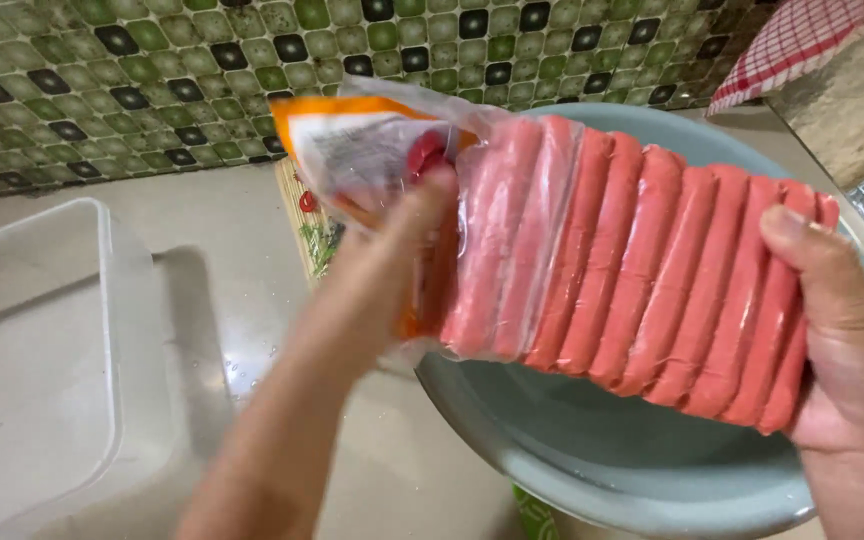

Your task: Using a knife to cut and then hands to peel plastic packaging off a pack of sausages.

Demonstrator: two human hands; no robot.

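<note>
Two hands grip one sealed sausage pack (632,270) above a grey-blue bowl (602,450).
Left hand (392,250) pinches the pack's orange printed end; right hand (842,340) clasps the opposite end, thumb on top.

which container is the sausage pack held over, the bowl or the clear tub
The grey-blue round bowl, right beneath the sausage pack; the clear rectangular tub sits apart at the left.

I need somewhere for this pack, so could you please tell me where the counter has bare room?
Bare beige counter lies between the clear plastic tub and the grey-blue round bowl, below the green tiled wall. The right side is crowded: bowl, sausage pack, both hands.
</note>
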